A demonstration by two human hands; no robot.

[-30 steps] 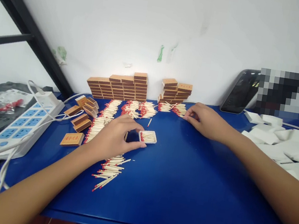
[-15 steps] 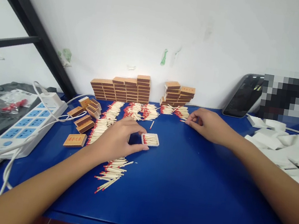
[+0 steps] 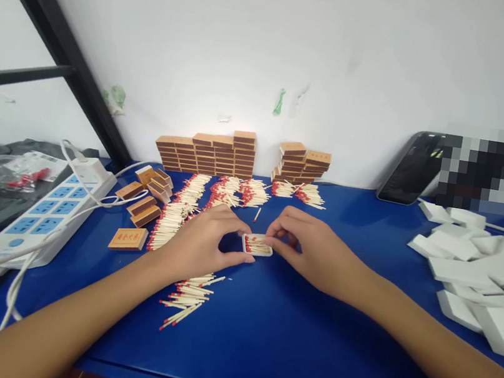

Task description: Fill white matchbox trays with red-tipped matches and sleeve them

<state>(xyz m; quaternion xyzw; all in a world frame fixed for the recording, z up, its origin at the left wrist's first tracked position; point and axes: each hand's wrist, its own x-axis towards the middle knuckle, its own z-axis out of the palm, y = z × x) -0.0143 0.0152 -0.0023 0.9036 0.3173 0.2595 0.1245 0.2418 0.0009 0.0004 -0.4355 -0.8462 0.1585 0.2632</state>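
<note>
My left hand (image 3: 208,242) grips the left end of a small white matchbox tray (image 3: 265,255) between thumb and fingers. Red-tipped matches (image 3: 256,244) lie inside it. At the tray's right end my right hand (image 3: 307,248) is closed in a pinch on a match, its fingertips over the contents; the match is mostly hidden by the fingers. A single match (image 3: 257,214) lies on the blue table (image 3: 304,348) behind the tray. Heaps of loose matches (image 3: 176,212) spread beside and beyond my left hand, with another small heap (image 3: 188,299) nearer the front.
Stacked matchboxes (image 3: 205,153) and a second stack (image 3: 300,165) stand against the wall. Loose matchboxes (image 3: 147,208) and a power strip (image 3: 47,209) with white cables are at the left. White trays (image 3: 481,267) are heaped at the right, near a leaning phone (image 3: 411,165).
My right hand has come from the far match pile to the right end of the tray, toward me and to the left. My left hand still holds the tray.
</note>
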